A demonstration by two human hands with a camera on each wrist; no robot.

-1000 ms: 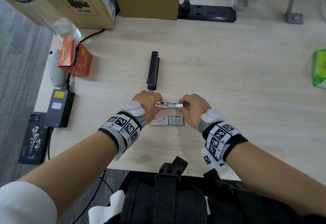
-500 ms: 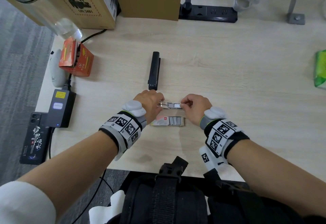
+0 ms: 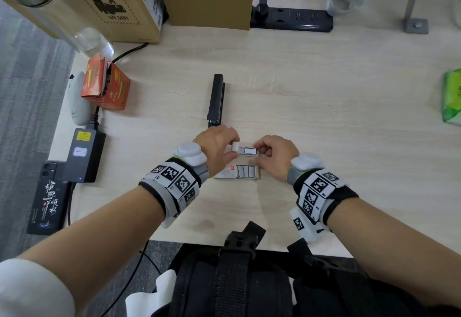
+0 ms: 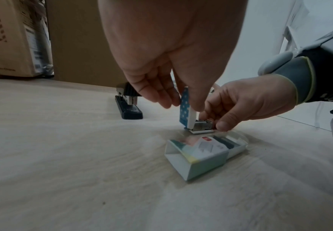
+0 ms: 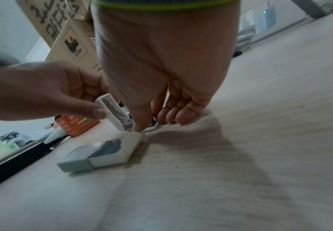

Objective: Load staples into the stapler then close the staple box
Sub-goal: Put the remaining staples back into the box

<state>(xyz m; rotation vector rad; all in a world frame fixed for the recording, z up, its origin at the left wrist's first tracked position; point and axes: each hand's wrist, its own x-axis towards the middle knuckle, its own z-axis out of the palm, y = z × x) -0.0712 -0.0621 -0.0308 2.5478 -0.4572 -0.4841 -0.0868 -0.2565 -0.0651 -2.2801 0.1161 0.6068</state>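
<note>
A small white stapler (image 3: 246, 151) with a blue dotted top lies on the desk between my hands. My left hand (image 3: 225, 145) pinches its hinged lid (image 4: 184, 109), which stands tilted up (image 5: 110, 109). My right hand (image 3: 262, 150) pinches the front end of the metal staple channel (image 4: 202, 127), thumb tip pressed down by it (image 5: 140, 128). The staple box (image 3: 237, 172) lies just in front of me, its drawer slid out to the right with staple strips showing (image 5: 106, 150). I cannot tell whether staples sit in the channel.
A long black stapler (image 3: 216, 99) lies beyond my left hand. An orange carton (image 3: 104, 87), a power adapter (image 3: 83, 158) and a phone (image 3: 47, 201) sit at the left edge. Cardboard boxes (image 3: 119, 4) and a power strip (image 3: 291, 19) line the back. A green pack (image 3: 452, 99) is far right.
My left hand has swung the small stapler's lid up from lying nearly flat. My right hand's fingers have shifted slightly along the channel; the staple box has not moved.
</note>
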